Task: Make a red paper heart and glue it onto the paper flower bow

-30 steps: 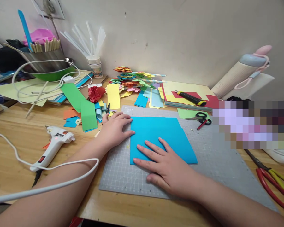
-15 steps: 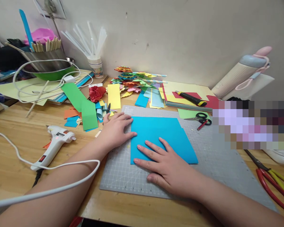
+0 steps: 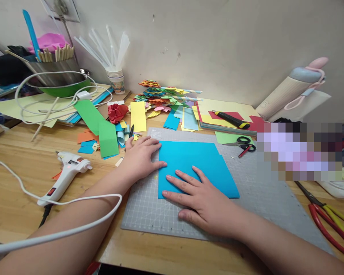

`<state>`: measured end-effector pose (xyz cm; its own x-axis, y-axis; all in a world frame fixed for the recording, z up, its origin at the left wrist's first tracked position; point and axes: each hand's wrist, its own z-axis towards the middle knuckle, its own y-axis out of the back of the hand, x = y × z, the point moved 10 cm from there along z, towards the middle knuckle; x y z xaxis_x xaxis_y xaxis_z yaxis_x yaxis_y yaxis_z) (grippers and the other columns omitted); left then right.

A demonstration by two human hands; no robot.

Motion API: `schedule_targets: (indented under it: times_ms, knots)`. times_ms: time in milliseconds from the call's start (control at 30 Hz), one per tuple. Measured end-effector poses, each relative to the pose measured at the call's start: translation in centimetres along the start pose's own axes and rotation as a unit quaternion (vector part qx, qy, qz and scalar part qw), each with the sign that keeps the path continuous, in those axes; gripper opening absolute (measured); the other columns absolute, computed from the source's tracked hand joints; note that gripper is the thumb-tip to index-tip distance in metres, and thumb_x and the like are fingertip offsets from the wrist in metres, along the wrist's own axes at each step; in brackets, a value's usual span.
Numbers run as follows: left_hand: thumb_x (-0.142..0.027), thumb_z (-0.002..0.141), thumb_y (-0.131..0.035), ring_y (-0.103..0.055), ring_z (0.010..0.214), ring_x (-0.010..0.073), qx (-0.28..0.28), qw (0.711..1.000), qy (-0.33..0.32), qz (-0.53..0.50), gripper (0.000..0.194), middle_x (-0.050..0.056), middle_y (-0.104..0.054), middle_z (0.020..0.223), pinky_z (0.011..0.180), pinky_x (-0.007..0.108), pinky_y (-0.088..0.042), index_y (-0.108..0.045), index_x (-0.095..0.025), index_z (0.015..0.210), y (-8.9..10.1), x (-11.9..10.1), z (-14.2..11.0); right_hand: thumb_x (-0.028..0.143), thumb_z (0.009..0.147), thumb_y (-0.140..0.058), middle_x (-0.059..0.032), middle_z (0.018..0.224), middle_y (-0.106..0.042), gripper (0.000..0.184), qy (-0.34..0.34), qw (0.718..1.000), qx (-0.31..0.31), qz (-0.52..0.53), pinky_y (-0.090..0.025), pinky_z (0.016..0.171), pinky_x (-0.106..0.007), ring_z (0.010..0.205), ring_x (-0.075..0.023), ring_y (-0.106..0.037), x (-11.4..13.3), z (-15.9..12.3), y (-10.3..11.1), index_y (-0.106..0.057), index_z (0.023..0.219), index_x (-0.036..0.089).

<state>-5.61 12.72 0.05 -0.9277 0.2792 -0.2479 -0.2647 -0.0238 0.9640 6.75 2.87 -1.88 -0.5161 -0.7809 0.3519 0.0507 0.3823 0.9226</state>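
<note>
A sheet of blue paper (image 3: 192,160), apparently folded over with a stepped right edge, lies on the grey cutting mat (image 3: 149,214). My right hand (image 3: 199,202) rests flat over its lower part, fingers spread and pointing left. At the sheet's left edge is my left hand (image 3: 143,156), open, with its thumb and fingertips touching the paper's border. Neither hand is closed around anything. Part of the paper is hidden under my right hand.
A white glue gun (image 3: 64,175) lies left, its cable crossing over my left forearm. Small scissors (image 3: 240,143) and a yellow-black utility knife (image 3: 231,119) lie behind the paper. Large red-and-yellow-handled scissors (image 3: 323,214) sit right. Green paper strips (image 3: 107,139) and folded paper flowers (image 3: 154,93) are at the back.
Almost nothing differs. Both hands keep their places on the blue paper; my left thumb has shifted very slightly right.
</note>
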Motion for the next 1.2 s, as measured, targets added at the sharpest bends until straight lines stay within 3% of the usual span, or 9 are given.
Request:
schedule_targets:
  times_ms: [133, 233, 367, 1200]
  knots:
    - [-0.058, 0.077, -0.061, -0.037, 0.132, 0.0332, -0.001, 1.000, -0.003, -0.003, 0.055, 0.003, -0.055, 0.136, 0.109, 0.062, -0.005, -0.058, -0.029, 0.124, -0.2, 0.0, 0.0, 0.054, 0.096, -0.028, -0.0014, 0.156, -0.015, 0.058, -0.115, 0.993, -0.015, -0.021, -0.012, 0.110, -0.066, 0.143, -0.0310, -0.015, -2.6, 0.2, 0.4, -0.018, 0.149, 0.033]
    - [-0.058, 0.077, -0.060, -0.036, 0.133, 0.0336, 0.003, 1.000, -0.001, -0.003, 0.056, 0.003, -0.054, 0.137, 0.109, 0.061, -0.003, -0.057, -0.030, 0.125, -0.2, 0.1, -0.1, 0.059, 0.094, -0.029, -0.0025, 0.157, -0.012, 0.058, -0.190, 0.979, -0.053, -0.059, -0.013, 0.104, -0.074, 0.142, -0.0394, -0.012, -4.7, 0.5, 1.2, -0.021, 0.147, 0.038]
    - [-0.058, 0.078, -0.059, -0.035, 0.133, 0.0332, 0.012, 1.000, 0.003, -0.006, 0.054, 0.004, -0.053, 0.139, 0.109, 0.061, -0.003, -0.057, -0.031, 0.124, -0.2, 0.1, -0.2, 0.059, 0.094, -0.031, 0.0023, 0.157, -0.016, 0.053, -0.165, 0.981, -0.066, -0.077, -0.014, 0.102, -0.076, 0.142, -0.0392, -0.014, -4.8, 1.4, 1.1, -0.020, 0.145, 0.048]
    - [-0.058, 0.080, -0.058, -0.034, 0.134, 0.0338, 0.015, 1.000, -0.001, -0.001, 0.055, 0.003, -0.053, 0.139, 0.110, 0.063, -0.003, -0.056, -0.029, 0.127, 0.0, -0.2, -0.2, 0.060, 0.094, -0.025, 0.0055, 0.157, -0.009, 0.053, -0.172, 0.981, -0.056, -0.075, -0.009, 0.098, -0.081, 0.143, -0.0387, -0.010, -5.0, 1.3, 0.6, -0.013, 0.145, 0.049]
